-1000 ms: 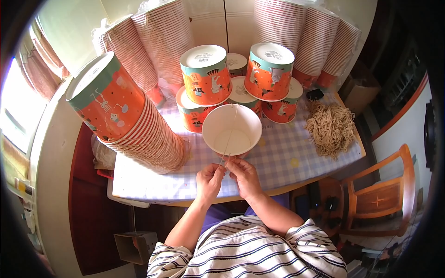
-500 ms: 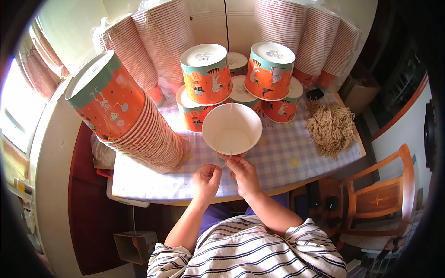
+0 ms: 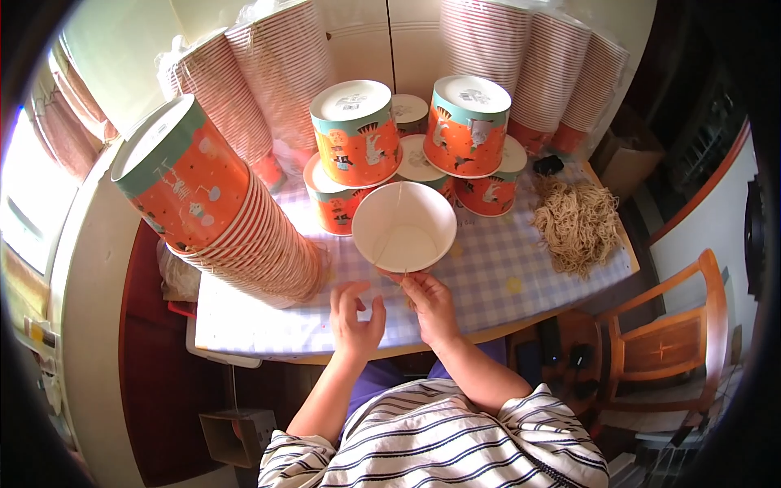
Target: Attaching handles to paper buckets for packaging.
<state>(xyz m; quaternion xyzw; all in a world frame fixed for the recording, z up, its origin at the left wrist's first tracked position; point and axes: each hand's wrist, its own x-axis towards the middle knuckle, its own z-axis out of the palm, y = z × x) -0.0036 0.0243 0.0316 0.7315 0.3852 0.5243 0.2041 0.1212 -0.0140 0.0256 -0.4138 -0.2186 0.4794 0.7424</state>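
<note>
A white-lined paper bucket (image 3: 407,228) stands mouth up on the checked cloth in front of me, its mouth tilted toward me. Thin string (image 3: 406,275) shows at its near rim, and a strand crosses its inside. My right hand (image 3: 434,307) pinches the string just below that rim, fingertips close together. Left of it, my left hand (image 3: 356,324) is raised over the table edge, fingers apart and holding nothing visible. A tangled heap of beige string (image 3: 576,225) lies to the right.
A tall leaning stack of orange buckets (image 3: 215,199) stands at left. Upturned buckets (image 3: 356,138) are piled behind the working one. Plastic-wrapped bucket stacks (image 3: 484,49) line the back. A wooden chair (image 3: 667,342) is at right, and a cardboard box (image 3: 236,435) sits below the table.
My left hand has let go of the string at the rim and opened, moving slightly left. My right hand keeps its pinch near the bucket. The view has shifted a little.
</note>
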